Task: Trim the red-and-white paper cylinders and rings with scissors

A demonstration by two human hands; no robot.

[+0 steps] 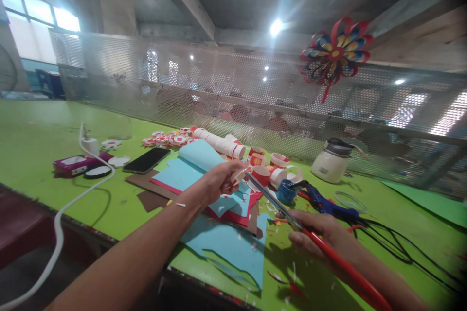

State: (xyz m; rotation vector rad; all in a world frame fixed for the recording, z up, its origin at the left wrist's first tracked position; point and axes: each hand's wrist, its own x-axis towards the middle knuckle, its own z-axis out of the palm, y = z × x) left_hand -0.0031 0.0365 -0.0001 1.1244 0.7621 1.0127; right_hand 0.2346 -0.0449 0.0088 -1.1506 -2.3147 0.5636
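Observation:
My left hand (224, 181) is closed, pinching a small pale piece of paper (239, 176) above the stacked paper sheets. My right hand (321, 233) grips red-handled scissors (277, 204), whose metal blades point up and left, with the tips close to the paper piece. Whether the blades touch it I cannot tell. Under my hands lie light blue sheets (204, 155), with red and brown sheets partly covered by them. Behind the scissor tips stand several white-and-red paper rings (260, 174).
A blue glue gun (328, 206) with black cable lies right, beside a blue tape roll (286, 191). Farther back stands a white jug (332, 160). Left are a phone (148, 159), a purple box (78, 165) and a white cable (60, 223). A perforated metal screen (219, 87) borders the table.

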